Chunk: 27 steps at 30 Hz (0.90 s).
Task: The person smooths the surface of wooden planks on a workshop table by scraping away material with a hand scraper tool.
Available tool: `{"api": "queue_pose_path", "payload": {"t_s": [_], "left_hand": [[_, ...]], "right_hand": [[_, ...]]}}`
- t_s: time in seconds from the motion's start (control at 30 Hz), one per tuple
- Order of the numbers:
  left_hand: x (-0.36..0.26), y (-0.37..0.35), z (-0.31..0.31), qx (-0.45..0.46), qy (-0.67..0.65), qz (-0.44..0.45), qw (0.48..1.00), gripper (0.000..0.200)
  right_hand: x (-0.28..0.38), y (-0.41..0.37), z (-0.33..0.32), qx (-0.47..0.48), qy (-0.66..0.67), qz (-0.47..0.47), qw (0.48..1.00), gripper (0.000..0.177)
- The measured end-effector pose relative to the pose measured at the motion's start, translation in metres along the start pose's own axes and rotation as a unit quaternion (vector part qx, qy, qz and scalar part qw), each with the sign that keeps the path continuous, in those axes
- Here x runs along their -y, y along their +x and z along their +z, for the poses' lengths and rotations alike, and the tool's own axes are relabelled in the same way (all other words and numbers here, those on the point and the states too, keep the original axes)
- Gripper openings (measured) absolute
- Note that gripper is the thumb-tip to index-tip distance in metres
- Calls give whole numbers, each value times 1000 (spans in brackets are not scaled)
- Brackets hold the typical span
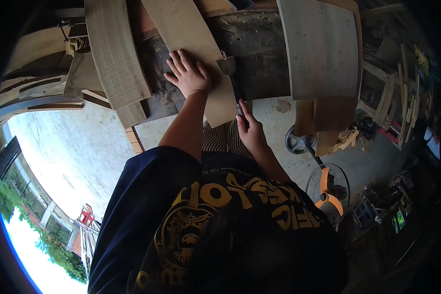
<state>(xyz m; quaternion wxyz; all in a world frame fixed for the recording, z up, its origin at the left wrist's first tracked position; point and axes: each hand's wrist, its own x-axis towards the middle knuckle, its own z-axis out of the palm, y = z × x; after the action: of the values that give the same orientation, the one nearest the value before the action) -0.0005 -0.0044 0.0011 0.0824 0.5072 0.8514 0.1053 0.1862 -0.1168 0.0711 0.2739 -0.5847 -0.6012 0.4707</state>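
One long, thin, tan wooden board (193,36) lies across the dark, stained table (259,44), its near end jutting past the near edge toward the person. The left hand (187,76) rests palm down on this board, fingers spread, grasping nothing. The right hand (251,131), just beyond the table's near edge, is closed around the handle of a flat-bladed hand tool (226,65), whose broad grey blade meets the board's right long edge; part of the grip is hidden. Toward the table's left end, wide grey-brown wooden boards (115,54) overlap and overhang the near edge. Toward its right end, a broad, pale grey wooden panel (321,54) also reaches the near edge. Beyond that edge, on the right, stands an orange-bladed fan (324,186) with a round wire guard.
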Motion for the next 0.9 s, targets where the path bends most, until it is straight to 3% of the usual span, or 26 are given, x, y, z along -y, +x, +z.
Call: {"api": "queue_pose_path", "payload": {"t_s": [0.07, 0.1, 0.17, 0.27, 0.4, 0.5, 0.57, 0.8, 0.9], "left_hand": [[1, 3, 1, -3, 3, 2, 1000, 70], [2, 3, 1, -5, 5, 2, 1000, 70], [2, 3, 3, -7, 3, 5, 1000, 70], [1, 2, 1, -3, -17, 3, 1000, 68], [2, 2, 2, -5, 1, 7, 1000, 69], [0, 2, 1, -11, -8, 6, 1000, 69], [-1, 3, -1, 0, -24, 1, 1000, 69], [-1, 3, -2, -1, -29, 1, 1000, 69], [-2, 2, -1, -6, -30, 3, 1000, 69]], "right_hand": [[23, 24, 2, 73, -6, 181, 981, 47], [18, 22, 4, 74, -4, 179, 981, 47], [-2, 5, 3, 11, -25, 52, 998, 49], [-15, -28, -17, 5, -46, -5, 999, 48], [-14, -28, -18, 10, -55, -1, 998, 48], [7, 26, -4, 16, -9, 12, 1000, 47], [23, 51, -1, 25, -59, 52, 997, 48], [2, -11, -19, 20, -33, 9, 999, 51], [3, -1, -15, 27, -21, 29, 999, 50]]}}
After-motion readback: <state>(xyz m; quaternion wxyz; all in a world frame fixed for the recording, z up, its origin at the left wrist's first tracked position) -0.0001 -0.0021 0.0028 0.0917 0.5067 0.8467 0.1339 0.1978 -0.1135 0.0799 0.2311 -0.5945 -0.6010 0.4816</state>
